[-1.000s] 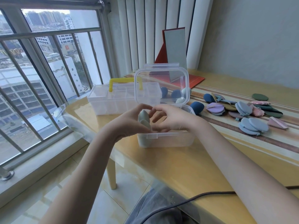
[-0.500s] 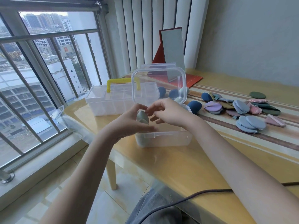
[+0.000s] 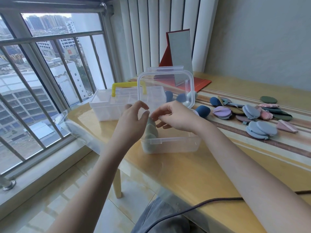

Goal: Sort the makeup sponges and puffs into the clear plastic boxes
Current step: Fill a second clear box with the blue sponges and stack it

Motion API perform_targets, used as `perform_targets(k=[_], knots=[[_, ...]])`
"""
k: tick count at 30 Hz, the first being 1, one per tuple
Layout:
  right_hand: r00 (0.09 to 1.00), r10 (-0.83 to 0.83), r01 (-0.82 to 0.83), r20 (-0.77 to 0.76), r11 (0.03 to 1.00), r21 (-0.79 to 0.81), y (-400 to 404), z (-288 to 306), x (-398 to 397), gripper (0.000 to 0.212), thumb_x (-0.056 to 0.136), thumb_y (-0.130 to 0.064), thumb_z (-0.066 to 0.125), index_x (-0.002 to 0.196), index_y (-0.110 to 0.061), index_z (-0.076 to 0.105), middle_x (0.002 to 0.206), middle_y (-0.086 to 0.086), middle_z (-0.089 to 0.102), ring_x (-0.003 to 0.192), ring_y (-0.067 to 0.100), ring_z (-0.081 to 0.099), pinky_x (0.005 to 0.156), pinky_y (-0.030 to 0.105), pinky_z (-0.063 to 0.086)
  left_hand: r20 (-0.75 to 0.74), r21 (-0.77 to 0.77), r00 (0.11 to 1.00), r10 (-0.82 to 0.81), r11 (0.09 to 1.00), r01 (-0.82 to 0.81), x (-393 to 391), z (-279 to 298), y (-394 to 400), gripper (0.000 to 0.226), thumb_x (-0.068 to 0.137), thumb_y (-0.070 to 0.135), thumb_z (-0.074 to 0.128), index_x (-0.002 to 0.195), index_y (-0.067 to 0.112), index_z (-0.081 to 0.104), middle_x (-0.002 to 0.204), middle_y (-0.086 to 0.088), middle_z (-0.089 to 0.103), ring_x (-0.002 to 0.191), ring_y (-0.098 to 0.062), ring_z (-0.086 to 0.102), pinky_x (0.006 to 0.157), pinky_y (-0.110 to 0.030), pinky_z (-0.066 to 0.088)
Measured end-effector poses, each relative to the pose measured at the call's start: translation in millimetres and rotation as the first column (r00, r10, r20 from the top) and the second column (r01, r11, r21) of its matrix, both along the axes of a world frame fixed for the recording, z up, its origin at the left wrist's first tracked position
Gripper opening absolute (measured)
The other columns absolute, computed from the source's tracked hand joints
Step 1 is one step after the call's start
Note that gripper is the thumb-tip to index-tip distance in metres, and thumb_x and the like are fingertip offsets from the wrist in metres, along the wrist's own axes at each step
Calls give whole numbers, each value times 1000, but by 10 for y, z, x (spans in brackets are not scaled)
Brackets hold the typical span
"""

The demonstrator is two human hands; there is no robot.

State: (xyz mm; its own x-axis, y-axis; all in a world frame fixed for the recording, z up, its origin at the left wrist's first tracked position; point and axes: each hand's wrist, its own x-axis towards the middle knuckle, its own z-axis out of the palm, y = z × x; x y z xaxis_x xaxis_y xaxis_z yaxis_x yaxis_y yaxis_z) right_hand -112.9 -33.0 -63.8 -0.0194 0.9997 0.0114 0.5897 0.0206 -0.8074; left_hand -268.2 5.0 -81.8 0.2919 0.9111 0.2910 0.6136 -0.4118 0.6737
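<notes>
- A clear plastic box (image 3: 171,145) sits near the front edge of the glossy yellow wooden desk (image 3: 193,179). Its rounded-corner lid (image 3: 165,84) stands upright behind it, hinged open.
- Three grey-green sponges (image 3: 151,132), soft-looking and egg-shaped, stand in a row along the left wall of this box.
- The left hand (image 3: 133,120) hovers over the box's left end. Its fingers are loosely curved with thumb and forefinger apart, holding nothing; the fingertips are close to the top sponge, and whether they touch it I cannot tell.
- The right hand (image 3: 175,115) is above the middle of the box, fingers bent downward into it. Whether they pinch anything is hidden, so I cannot tell.
- A second clear box with a yellow handle (image 3: 116,89) and inner dividers (image 3: 107,106) stands behind and to the left.
- Dark blue teardrop sponges (image 3: 202,111) lie behind the open box, some seen through the lid.
- To the right, on a striped cloth (image 3: 235,132), lies a loose heap of flat round puffs (image 3: 260,130) in blue, lilac, pink and dark green, matte and cushion-like, with a pink triangular puff (image 3: 286,126) at the edge.
- A red-backed folding mirror (image 3: 180,52) stands at the far side.
- A dark cable (image 3: 202,206) crosses the near corner.
</notes>
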Motion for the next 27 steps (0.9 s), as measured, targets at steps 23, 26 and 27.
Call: perform_targets(k=[23,26,27], knots=[[989,91,-108,-114,983,-149,-5,-37,-41,36,89,0,58,120,-18,53,118,-2,64,107,10,62,83,19,53,-183,136,977,-112,981,138,-58,87,16,17,78,20,67,90,22,56,89,5,62,80,-14,55,66,-30,48],[998,65,-64,11,995,-77,-18,5,-35,23,88,-7,65,106,-19,57,106,0,67,94,11,66,78,20,56,-210,148,971,-116,978,148,-62,83,30,18,78,10,66,92,20,61,91,5,63,82,-13,56,69,-28,48],[998,40,-36,57,997,-68,-29,25,-26,17,89,-11,66,101,-19,59,100,1,67,89,13,67,76,23,58,-210,157,972,-107,977,142,-59,77,35,17,78,9,66,91,20,63,90,6,63,81,-12,56,70,-28,48]])
